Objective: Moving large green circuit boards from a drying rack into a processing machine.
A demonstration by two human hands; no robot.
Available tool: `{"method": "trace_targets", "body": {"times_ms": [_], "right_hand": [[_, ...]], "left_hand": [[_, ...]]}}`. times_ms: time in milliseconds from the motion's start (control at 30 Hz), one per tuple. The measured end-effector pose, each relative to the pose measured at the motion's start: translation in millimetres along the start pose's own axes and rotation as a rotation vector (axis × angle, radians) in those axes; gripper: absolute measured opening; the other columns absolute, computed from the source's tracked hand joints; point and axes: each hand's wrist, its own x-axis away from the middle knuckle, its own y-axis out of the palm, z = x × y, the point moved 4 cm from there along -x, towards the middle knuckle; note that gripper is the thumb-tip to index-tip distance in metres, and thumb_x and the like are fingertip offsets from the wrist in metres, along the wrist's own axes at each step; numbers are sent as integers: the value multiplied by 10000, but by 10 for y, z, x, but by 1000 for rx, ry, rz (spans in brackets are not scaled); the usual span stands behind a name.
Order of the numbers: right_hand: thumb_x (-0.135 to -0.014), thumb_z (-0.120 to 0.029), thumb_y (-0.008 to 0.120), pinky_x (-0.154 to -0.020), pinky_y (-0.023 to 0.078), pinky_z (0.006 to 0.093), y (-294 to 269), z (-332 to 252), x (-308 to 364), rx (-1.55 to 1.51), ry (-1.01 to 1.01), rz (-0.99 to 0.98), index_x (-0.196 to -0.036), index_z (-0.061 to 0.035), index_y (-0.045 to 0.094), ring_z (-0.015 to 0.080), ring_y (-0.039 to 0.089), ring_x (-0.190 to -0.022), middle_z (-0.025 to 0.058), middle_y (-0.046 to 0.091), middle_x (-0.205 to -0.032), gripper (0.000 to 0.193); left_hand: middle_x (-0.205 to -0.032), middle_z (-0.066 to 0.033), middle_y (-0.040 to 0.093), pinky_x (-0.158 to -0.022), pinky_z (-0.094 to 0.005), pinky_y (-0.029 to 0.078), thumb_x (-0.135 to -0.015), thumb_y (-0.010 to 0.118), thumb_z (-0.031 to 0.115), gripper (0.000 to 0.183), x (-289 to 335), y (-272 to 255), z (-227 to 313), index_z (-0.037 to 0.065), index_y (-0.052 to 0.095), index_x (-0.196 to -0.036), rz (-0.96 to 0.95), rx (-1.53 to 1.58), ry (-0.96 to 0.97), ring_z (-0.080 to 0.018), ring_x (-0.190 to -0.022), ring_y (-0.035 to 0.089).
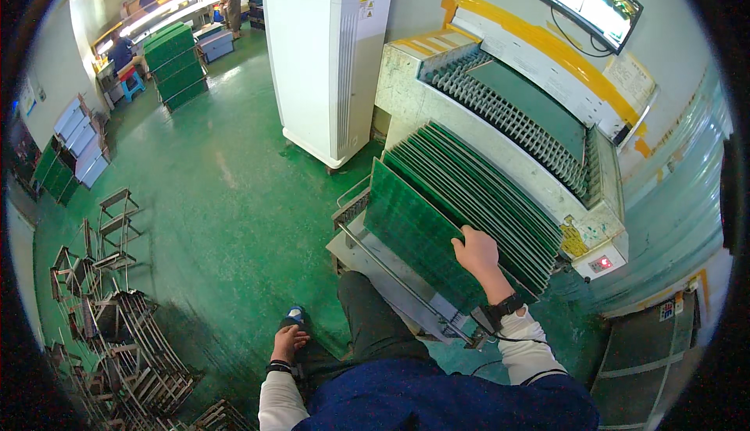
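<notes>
Green boards [469,196] fill rack [391,275]; R hand [475,251] grips front board [410,232], L hand [287,343] loose, empty.

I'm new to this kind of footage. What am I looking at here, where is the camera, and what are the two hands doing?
There is one picture, from a fisheye camera on a person's head, looking down. The right hand grips the top edge of the nearest green circuit board, one of a row standing upright in a metal rack. Behind the rack is a pale conveyor machine with rollers. The left hand holds nothing and rests near the person's knee. Empty wire racks lie on the green floor.
</notes>
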Motion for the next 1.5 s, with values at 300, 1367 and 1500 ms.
{"method": "trace_targets", "body": {"times_ms": [300, 1367, 1500], "right_hand": [[-813, -313, 622, -688, 498, 464, -19, -7, 7, 3, -3, 0, -963, -44, 586, 358, 629, -798, 181, 648, -821, 310], [-829, -316, 608, -665, 506, 475, -24, -14, 11, 8, -22, 22, -900, -52, 575, 358, 635, -767, 173, 645, -787, 275], [-827, -312, 610, -662, 504, 476, -31, -20, 18, -3, -25, 33, -883, -49, 573, 361, 633, -761, 176, 643, -780, 272]], "left_hand": [[-943, -179, 627, -612, -312, 538, -902, 559, 220, 383, -14, -17, -21, -33, 482, -1179, -9, 14, 5, -272, -776, 669], [-975, -176, 632, -655, -329, 538, -921, 533, 219, 365, -20, -6, -7, -16, 482, -1195, -2, -10, -16, -272, -797, 669], [-1012, -182, 633, -696, -344, 533, -925, 531, 226, 362, -4, 1, 1, -2, 473, -1200, -17, -29, -23, -274, -823, 666]]}}
